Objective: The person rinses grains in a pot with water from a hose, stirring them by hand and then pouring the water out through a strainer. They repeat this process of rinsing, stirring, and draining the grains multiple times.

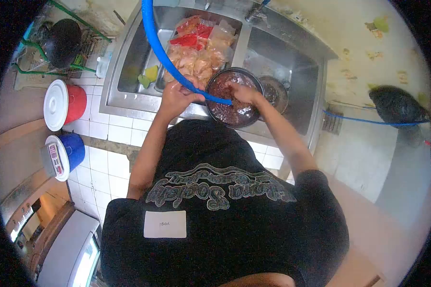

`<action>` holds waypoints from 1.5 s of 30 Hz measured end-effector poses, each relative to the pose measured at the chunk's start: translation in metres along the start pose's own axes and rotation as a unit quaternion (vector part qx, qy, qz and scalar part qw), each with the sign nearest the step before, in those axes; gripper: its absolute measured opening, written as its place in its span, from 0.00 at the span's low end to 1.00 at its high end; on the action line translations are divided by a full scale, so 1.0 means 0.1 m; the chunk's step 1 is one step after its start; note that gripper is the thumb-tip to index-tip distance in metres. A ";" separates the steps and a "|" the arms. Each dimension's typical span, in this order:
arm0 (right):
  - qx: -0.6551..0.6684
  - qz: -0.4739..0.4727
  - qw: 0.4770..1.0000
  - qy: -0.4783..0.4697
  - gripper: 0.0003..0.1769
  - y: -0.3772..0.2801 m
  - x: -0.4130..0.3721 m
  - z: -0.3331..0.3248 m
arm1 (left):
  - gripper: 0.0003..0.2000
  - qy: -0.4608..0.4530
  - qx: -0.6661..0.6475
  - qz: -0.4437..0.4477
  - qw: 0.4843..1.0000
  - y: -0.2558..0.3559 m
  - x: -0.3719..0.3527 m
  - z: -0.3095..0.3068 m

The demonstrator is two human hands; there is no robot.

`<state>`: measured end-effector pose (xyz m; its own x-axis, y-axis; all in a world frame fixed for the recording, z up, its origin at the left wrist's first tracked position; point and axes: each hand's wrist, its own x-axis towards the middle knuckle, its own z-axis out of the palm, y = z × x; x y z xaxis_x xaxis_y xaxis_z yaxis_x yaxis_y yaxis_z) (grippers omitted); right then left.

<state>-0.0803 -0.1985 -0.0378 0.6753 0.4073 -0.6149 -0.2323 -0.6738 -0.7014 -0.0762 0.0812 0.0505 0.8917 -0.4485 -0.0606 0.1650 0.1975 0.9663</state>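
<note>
My left hand (179, 97) is closed around a blue hose (153, 36) near its end. The hose comes down from the top of the view, and its tip lies over a dark round pot (220, 119) at the sink's front edge. In the pot are water and reddish-brown, grain-like bits. My right hand (244, 93) reaches into the pot from the right, its fingertips down in the contents and partly hidden. Just right of the pot, a second round vessel (275, 93) sits in the right basin.
The left basin of the steel sink (129, 103) holds a tray of bagged pale meat (201, 62), red packets (189, 40) and a yellow-green sponge (148, 76). On the left stand red (76, 103) and blue (74, 148) lidded buckets, a scale (54, 160) on the blue one's lid.
</note>
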 end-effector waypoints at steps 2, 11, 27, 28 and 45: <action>-0.060 -0.108 0.992 -0.017 0.31 0.15 0.05 0.10 | 0.16 -0.006 -0.004 0.015 1.000 0.03 0.00 0.00; -0.330 -0.090 0.940 -0.013 0.38 0.18 -0.04 0.67 | 0.16 -0.009 0.005 -0.005 1.000 -0.03 0.03 0.01; -0.298 -0.263 0.898 0.190 0.33 0.26 0.16 0.50 | 0.16 -0.013 -0.014 0.008 1.000 -0.04 0.03 0.03; -0.407 -0.182 0.888 0.113 0.34 -0.06 -0.04 0.42 | 0.15 -0.013 -0.022 0.003 1.000 -0.04 0.03 0.04; -0.394 -0.032 0.916 0.061 0.18 -0.13 0.29 0.40 | 0.15 0.002 0.012 0.000 1.000 -0.04 0.03 0.03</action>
<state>-0.0855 -0.1535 -0.0605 0.7541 0.4226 -0.5028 0.3568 -0.9063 -0.2266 -0.0758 0.0767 0.0472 0.8936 -0.4446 -0.0614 0.1547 0.1768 0.9720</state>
